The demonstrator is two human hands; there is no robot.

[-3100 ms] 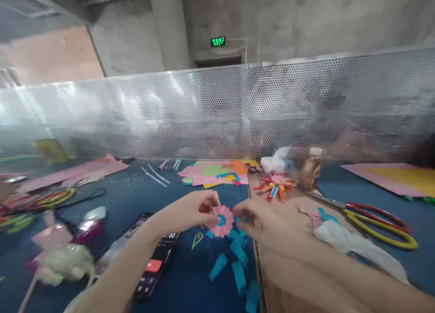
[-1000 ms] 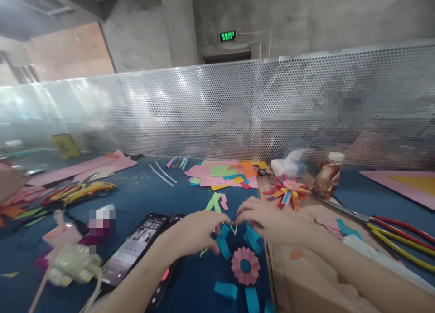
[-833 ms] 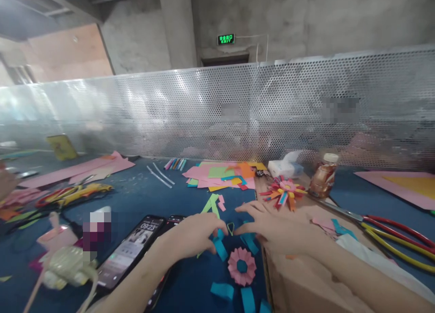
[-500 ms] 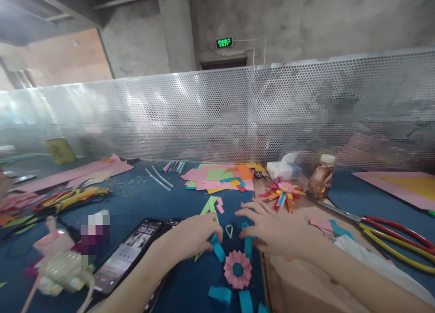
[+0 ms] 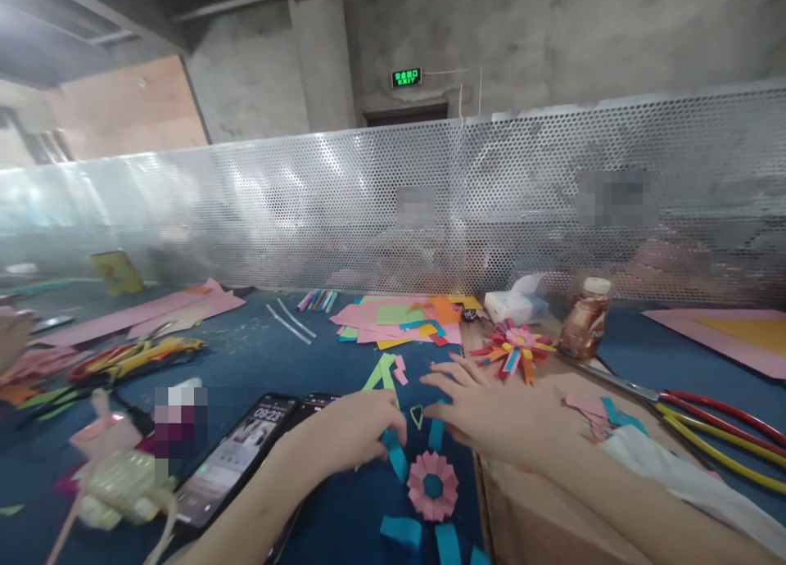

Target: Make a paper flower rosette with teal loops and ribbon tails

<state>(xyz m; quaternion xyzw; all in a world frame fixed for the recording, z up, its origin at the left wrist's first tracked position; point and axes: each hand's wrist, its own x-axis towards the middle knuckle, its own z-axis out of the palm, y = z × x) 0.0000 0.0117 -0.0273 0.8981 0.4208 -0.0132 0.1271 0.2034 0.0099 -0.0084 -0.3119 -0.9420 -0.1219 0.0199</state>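
A pink pleated paper flower (image 5: 433, 487) with a blue centre lies on the blue table, blue paper strips set around it. Curled down at the upper end of one blue paper strip (image 5: 396, 457), my left hand (image 5: 362, 426) has its fingers closed on it. My right hand (image 5: 485, 405) hovers low with fingers spread, thumb and lower fingers beside another blue strip (image 5: 436, 434) above the flower. Between both hands is a small green paper loop (image 5: 417, 417). Two more blue strips, one at the lower left (image 5: 401, 532), lie below the flower.
Phones (image 5: 239, 458) lie left of my left arm. Large scissors (image 5: 651, 393), a brown drink bottle (image 5: 584, 319), a tissue pack (image 5: 516, 303) and a finished multicoloured paper flower (image 5: 516, 348) are on the right. Paper sheets (image 5: 399, 319) lie ahead, before a perforated metal partition (image 5: 344, 205).
My right hand has shifted slightly left, and the blue strip under its fingers has moved left with it. My left hand stays at its strip. The view has shifted slightly.
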